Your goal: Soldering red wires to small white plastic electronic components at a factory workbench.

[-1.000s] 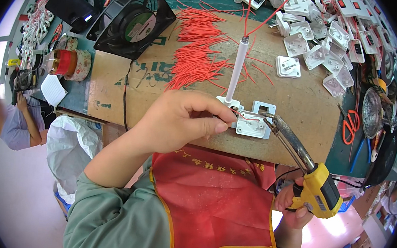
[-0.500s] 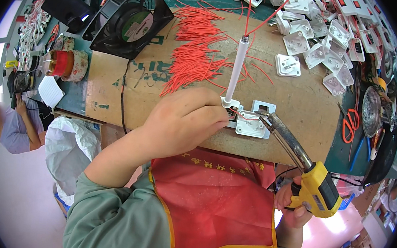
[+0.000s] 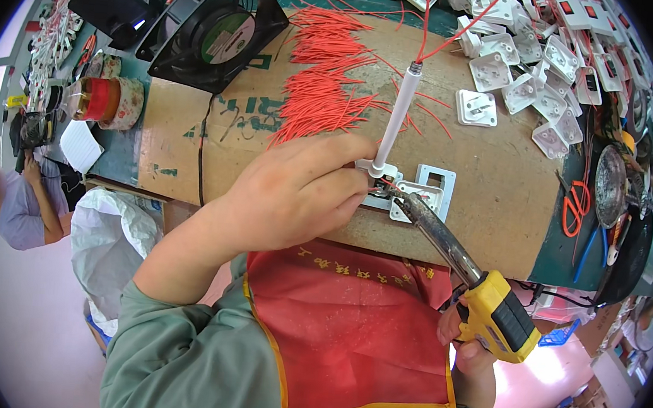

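Observation:
My right hand (image 3: 470, 342) grips a yellow-handled soldering gun (image 3: 499, 314), its dark metal barrel slanting up and left. The iron's tip is at a small white plastic housing (image 3: 384, 172), where a red wire end shows. My left hand (image 3: 304, 190) is closed, thumb and fingers pinching the left side of that housing; the fingertips are partly hidden. Above the housing a slim white tube (image 3: 398, 117) stands slightly tilted, red wires running up from its metal top. Beside the housing lies a white square shell (image 3: 413, 210) on a pale frame plate (image 3: 446, 185).
Cut red wires (image 3: 326, 80) lie in a heap on the cardboard (image 3: 497, 211). A black fan (image 3: 221, 31) stands at the far left, white plug shells (image 3: 519, 89) pile up far right. Red-handled scissors (image 3: 576, 206) lie at the right. Another person (image 3: 28, 201) sits at the left.
The soldering gun has moved left and a little down, bringing its tip from over the square shell to the small housing. My left hand keeps its pinch, having shifted slightly left.

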The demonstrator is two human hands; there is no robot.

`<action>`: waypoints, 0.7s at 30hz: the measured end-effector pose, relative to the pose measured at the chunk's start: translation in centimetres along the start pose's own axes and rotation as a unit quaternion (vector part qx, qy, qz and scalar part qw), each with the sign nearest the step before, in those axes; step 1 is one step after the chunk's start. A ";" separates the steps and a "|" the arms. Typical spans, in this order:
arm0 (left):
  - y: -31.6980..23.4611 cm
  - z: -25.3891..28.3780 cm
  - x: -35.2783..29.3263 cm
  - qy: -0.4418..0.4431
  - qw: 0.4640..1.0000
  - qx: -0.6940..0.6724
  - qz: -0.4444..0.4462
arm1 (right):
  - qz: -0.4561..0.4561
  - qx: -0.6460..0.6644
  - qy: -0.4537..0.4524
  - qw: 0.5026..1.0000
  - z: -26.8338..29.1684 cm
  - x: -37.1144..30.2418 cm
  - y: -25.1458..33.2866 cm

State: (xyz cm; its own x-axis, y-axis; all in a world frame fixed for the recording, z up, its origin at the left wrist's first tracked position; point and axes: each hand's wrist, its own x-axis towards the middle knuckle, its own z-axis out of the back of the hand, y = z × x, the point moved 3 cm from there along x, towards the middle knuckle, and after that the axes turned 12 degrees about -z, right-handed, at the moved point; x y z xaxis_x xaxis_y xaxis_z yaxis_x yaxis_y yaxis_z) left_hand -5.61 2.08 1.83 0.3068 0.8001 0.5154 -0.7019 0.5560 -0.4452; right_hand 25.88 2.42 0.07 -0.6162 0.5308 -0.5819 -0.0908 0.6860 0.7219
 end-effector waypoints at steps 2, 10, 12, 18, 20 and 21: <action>0.2 0.1 0.0 0.009 1.000 -0.002 0.000 | 0.006 -0.007 0.007 1.000 0.1 0.2 0.0; 0.5 0.7 0.3 0.054 0.998 -0.019 -0.001 | 0.015 0.003 -0.010 1.000 -0.2 0.7 -0.5; 0.5 0.9 0.6 0.071 0.997 -0.019 -0.003 | 0.014 -0.001 0.001 1.000 -0.1 0.7 -0.8; 0.4 1.0 1.0 0.075 0.997 -0.013 -0.002 | 0.008 0.002 0.012 1.000 -0.2 0.9 -0.7; 0.4 1.0 0.9 0.077 0.997 -0.009 -0.001 | 0.004 0.005 0.010 1.000 -0.3 0.9 -0.6; 0.4 0.9 0.9 0.080 0.997 -0.006 0.000 | 0.001 0.007 0.008 1.000 -0.3 0.9 -0.6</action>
State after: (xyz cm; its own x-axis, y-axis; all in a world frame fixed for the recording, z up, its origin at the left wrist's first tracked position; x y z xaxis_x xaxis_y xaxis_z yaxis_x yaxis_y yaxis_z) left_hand -6.21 2.81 2.82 0.4059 0.8254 0.3923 -0.6945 0.5576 -0.4547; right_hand 25.12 2.35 -0.83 -0.6288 0.5239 -0.5746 -0.0783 0.6925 0.7172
